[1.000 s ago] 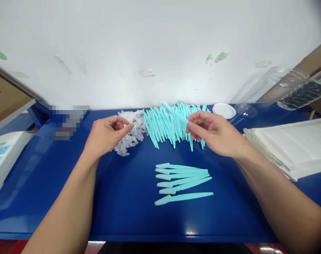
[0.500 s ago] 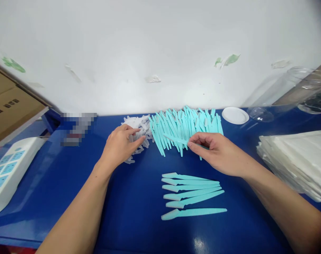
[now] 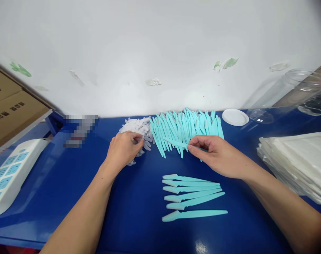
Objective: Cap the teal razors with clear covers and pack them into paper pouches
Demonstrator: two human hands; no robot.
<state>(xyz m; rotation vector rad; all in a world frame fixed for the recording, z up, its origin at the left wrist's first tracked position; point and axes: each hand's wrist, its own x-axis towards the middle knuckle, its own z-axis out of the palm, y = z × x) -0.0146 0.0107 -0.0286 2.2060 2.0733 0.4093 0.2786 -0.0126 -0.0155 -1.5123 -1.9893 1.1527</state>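
My right hand [image 3: 212, 153] pinches a turquoise eyebrow razor [image 3: 175, 142] by its handle, the blade end pointing left. Behind it spreads a dense pile of turquoise eyebrow razors [image 3: 185, 123]. At the front edge of a heap of clear plastic caps [image 3: 135, 125], my left hand [image 3: 125, 146] has thumb and forefinger pressed together; whatever may be between them is too small to make out. In front of both hands, several eyebrow razors [image 3: 194, 194] lie in a fanned row on the blue table [image 3: 139, 225], their heads to the left.
A white round lid [image 3: 235, 117] and a clear plastic jar [image 3: 277, 88] are at the back right. White plastic bags [image 3: 295, 158] are stacked on the right. A power strip [image 3: 13, 169] and cardboard boxes [image 3: 9, 98] stand left. A white wall [image 3: 160, 46] closes off the back.
The thumb and forefinger of my left hand have closed together at the caps; they were apart before. My right hand still holds the razor in nearly the same place.
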